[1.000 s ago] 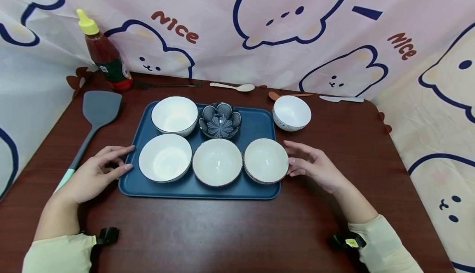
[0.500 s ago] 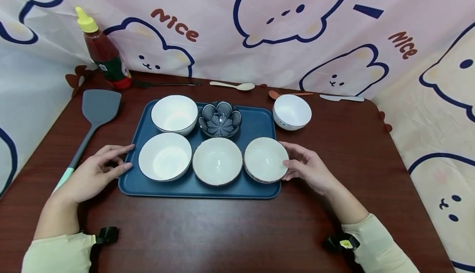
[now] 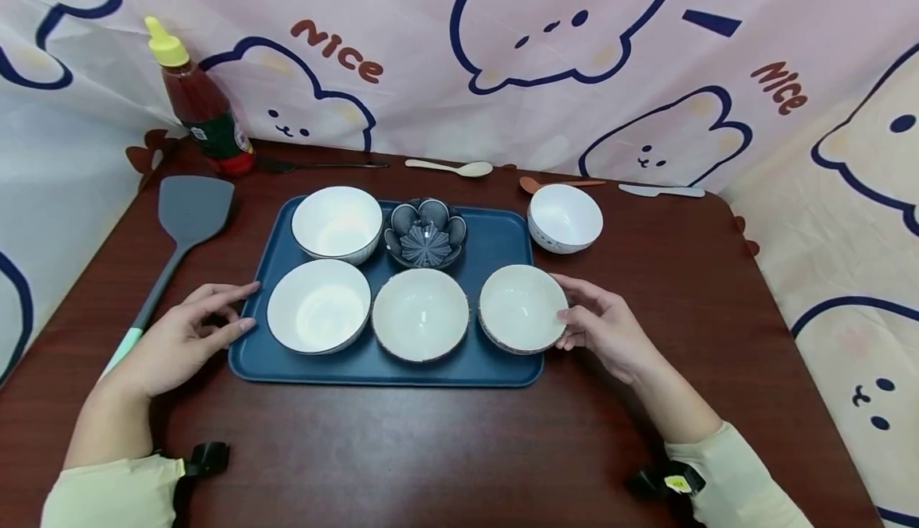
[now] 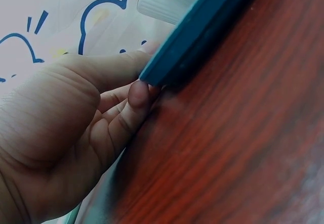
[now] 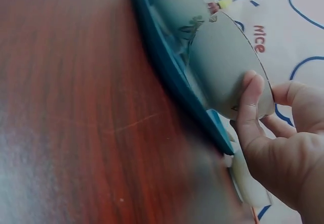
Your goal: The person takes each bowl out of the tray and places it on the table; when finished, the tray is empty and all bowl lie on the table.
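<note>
Dark red-brown wooden table (image 3: 459,448) with pink cartoon-bear cloth (image 3: 502,49) hung behind and on both sides

Blue tray (image 3: 495,245) sits mid-table, holding five dishes. Back row: white bowl (image 3: 337,223) at left, dark flower-shaped dish (image 3: 425,234) beside it. Front row: white bowl (image 3: 319,305) at left, cream bowl (image 3: 420,314) in the middle, cream bowl with dark rim (image 3: 522,308) at right

That right front bowl is tilted and overhangs the tray's right edge; wrist view shows it tipped up off the tray floor, right hand (image 3: 606,329) gripping it: thumb over the rim, fingers curled under the outer wall

Left hand (image 3: 179,336) lies on the table at the tray's left edge, fingers loosely extended, holding nothing. Wrist view shows fingertips (image 4: 139,92) touching the tray rim (image 4: 202,27)

Off-tray: small white bowl (image 3: 565,218) just beside the tray's back right corner. Grey spatula (image 3: 188,213) with pale green handle end lies on the left, near the left hand. Sauce bottle (image 3: 201,105) with yellow cap stands at back left. Along the back edge: dark spoon (image 3: 323,165), pale wooden spoon (image 3: 452,167), brown spoon (image 3: 560,184), pale knife (image 3: 660,191)

Both forearms in cream sleeves, with black wrist straps
</note>
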The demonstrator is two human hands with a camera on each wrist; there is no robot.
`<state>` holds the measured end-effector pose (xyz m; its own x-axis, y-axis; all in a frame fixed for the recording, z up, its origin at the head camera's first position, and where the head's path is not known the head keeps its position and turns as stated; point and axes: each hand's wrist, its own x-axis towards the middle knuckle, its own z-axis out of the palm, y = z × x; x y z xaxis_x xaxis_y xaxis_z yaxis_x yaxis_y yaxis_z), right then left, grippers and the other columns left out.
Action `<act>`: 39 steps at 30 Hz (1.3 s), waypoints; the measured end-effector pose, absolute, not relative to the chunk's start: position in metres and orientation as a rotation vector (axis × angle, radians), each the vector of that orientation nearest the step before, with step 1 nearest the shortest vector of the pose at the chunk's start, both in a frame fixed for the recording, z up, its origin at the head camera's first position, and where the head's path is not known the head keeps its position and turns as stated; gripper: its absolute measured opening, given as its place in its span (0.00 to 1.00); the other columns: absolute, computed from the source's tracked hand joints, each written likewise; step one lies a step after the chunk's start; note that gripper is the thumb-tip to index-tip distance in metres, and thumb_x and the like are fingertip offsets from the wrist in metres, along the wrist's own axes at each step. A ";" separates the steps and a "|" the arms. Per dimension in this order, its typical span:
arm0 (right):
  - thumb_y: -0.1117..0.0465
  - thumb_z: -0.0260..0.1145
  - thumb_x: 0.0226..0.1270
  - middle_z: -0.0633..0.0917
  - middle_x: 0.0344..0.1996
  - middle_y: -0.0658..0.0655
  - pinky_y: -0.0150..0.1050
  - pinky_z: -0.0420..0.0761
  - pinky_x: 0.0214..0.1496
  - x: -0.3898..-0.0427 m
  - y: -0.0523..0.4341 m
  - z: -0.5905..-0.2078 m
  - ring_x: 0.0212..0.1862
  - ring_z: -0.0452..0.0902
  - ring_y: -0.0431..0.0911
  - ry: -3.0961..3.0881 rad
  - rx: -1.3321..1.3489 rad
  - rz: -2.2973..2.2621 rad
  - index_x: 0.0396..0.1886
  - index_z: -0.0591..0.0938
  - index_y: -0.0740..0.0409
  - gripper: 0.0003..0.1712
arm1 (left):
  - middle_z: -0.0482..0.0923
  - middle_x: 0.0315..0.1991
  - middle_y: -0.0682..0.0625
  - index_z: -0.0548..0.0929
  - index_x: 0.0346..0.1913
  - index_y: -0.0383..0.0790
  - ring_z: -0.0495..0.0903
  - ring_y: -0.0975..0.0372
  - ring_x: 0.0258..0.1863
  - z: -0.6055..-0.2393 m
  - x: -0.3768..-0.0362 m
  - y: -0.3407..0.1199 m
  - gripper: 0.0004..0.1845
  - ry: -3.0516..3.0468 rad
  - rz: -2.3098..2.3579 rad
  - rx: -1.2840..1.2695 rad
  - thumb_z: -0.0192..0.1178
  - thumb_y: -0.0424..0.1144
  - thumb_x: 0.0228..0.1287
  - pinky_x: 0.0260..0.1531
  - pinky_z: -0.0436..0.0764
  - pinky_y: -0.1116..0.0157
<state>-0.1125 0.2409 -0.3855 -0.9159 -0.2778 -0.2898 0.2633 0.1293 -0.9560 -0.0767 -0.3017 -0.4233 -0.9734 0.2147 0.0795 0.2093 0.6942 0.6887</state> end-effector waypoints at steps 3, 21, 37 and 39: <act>0.67 0.59 0.74 0.76 0.55 0.57 0.33 0.84 0.32 -0.110 0.248 -0.384 0.26 0.82 0.43 2.004 -0.001 -1.884 0.74 0.67 0.57 0.30 | 0.71 0.48 0.50 0.74 0.68 0.37 0.69 0.76 0.38 -0.423 -0.075 -0.302 0.26 2.879 1.176 0.365 0.63 0.34 0.69 0.33 0.71 0.81; 0.73 0.58 0.72 0.82 0.52 0.50 0.31 0.84 0.32 -0.119 0.308 -0.370 0.27 0.84 0.42 1.898 0.000 -2.172 0.67 0.75 0.52 0.26 | 0.71 0.49 0.50 0.74 0.68 0.38 0.70 0.76 0.38 -0.420 -0.074 -0.301 0.26 2.876 1.184 0.363 0.63 0.35 0.69 0.34 0.71 0.82; 0.71 0.58 0.74 0.81 0.46 0.54 0.31 0.84 0.30 -0.147 0.355 -0.364 0.27 0.84 0.43 1.785 0.230 -2.365 0.63 0.80 0.48 0.23 | 0.72 0.51 0.49 0.74 0.69 0.39 0.70 0.75 0.39 -0.421 -0.075 -0.301 0.26 2.873 1.180 0.351 0.63 0.36 0.70 0.34 0.72 0.81; 0.69 0.59 0.74 0.82 0.47 0.52 0.31 0.84 0.30 -0.152 0.360 -0.362 0.27 0.84 0.43 1.787 0.275 -2.370 0.64 0.80 0.47 0.23 | 0.71 0.51 0.49 0.74 0.69 0.40 0.70 0.75 0.39 -0.421 -0.074 -0.301 0.26 2.871 1.184 0.350 0.63 0.36 0.70 0.34 0.72 0.81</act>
<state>-0.1518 0.3598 -0.3625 -0.9702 -0.0170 -0.2417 0.2370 -0.2728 -0.9324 -0.0741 -0.3013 -0.4211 -0.9747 0.2119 0.0705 0.2000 0.6877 0.6979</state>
